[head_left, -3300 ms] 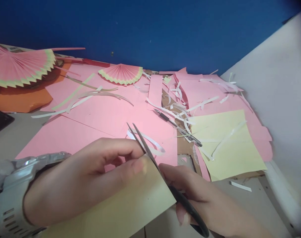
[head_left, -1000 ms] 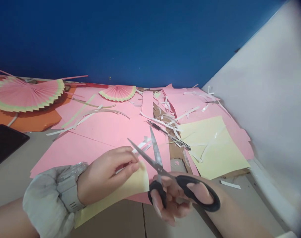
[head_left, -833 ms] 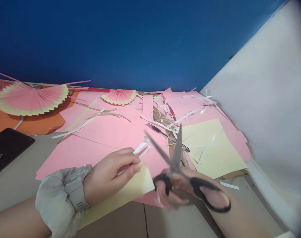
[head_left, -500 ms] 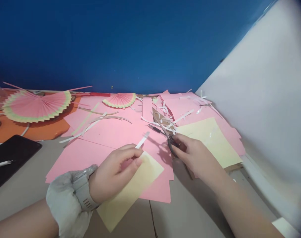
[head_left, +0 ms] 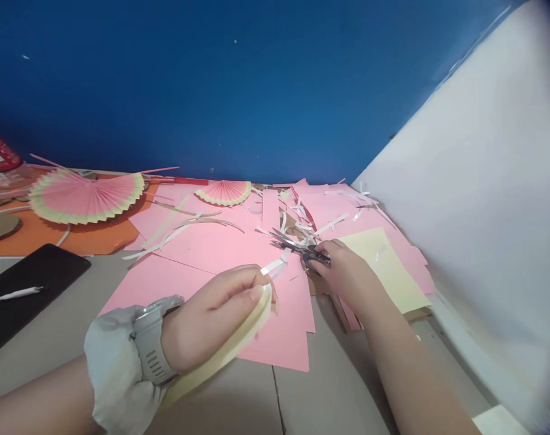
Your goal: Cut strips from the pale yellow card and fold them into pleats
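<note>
My left hand (head_left: 223, 314) is closed around a pale yellow sheet of paper (head_left: 241, 338), which curls up along its right edge. A narrow white strip (head_left: 274, 266) sticks out past its fingers, bent at the far end. My right hand (head_left: 347, 272) grips a pair of scissors (head_left: 309, 258) by the dark handles, blades pointing left over the pink paper (head_left: 239, 241). A pen lies close against the blades, partly hidden. The tip of the white strip is just below the blades; whether they touch, I cannot tell.
Two pleated pink fans with yellow edges, a large one (head_left: 91, 196) and a small one (head_left: 225, 191), lie at the back. A black phone-like slab (head_left: 39, 290) with a white stick on it is at left. Another yellow sheet (head_left: 384, 260) lies right. A blue wall (head_left: 239, 90) stands behind.
The scissors have moved left and down beside the pen, with blades turned leftward. My left hand has shifted slightly right, and the yellow sheet now curls. The view has tilted slightly.
</note>
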Available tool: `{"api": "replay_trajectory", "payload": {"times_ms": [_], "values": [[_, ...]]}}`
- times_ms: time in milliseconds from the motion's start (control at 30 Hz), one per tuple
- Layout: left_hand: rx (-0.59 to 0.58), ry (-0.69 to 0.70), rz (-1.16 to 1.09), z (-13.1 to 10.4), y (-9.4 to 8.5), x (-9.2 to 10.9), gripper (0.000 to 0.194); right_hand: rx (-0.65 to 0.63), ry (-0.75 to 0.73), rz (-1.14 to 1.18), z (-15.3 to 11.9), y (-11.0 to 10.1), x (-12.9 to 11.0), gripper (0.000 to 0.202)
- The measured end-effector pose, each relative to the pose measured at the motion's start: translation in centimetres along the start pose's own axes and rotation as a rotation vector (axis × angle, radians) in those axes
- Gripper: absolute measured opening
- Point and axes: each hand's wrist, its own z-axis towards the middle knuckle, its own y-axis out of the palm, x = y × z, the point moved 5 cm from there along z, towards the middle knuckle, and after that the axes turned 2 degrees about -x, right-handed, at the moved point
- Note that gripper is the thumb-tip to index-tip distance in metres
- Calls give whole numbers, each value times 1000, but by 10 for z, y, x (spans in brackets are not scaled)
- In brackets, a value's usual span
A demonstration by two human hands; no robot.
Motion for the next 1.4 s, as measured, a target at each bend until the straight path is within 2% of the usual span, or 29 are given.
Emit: {"api": "replay_trajectory", "payload": {"times_ms": [133, 300, 433, 533, 600, 700, 833, 967, 1033, 1100, 1200, 1267, 1400], "values": [[32, -21, -185, -1, 1, -4, 24, -67, -15, 132, 6, 5, 9, 23], [74, -23, -254, 3, -2, -3, 25, -135, -24, 237, 8, 5, 17, 40], [118, 7, -233, 2, -6, 7, 27, -75, -54, 258, 4, -1, 11, 33], [113, -3, -190, -2, -5, 8, 27, 14, -126, 327, -5, -10, -5, 36], [74, -1, -75, -4, -2, 7, 27, 2, -258, 558, -15, -13, -23, 42], [4, 37, 132, -6, 4, 3, 28, -274, -433, 895, -31, -3, -51, 39], [-22, 62, 240, -4, 4, 1, 30, -242, -345, 988, -32, 8, -56, 19], [25, 70, 395, 2, -3, 2, 27, -275, -280, 1115, -22, 17, -50, 22], [94, 57, 506, 4, -9, -1, 25, -210, -239, 1213, -17, 14, -44, 22], [135, 33, 621, 6, -13, -7, 22, -49, -197, 1225, -15, 6, -36, 21], [91, 14, 776, 8, -11, -18, 17, 151, -167, 1073, -18, -4, -29, 18], [63, 18, 882, 8, -8, -22, 17, 163, -173, 1003, -20, -3, -30, 17], [34, 32, 1112, 6, 2, -23, 26, 73, -223, 995, -20, 9, -33, 16]]}}
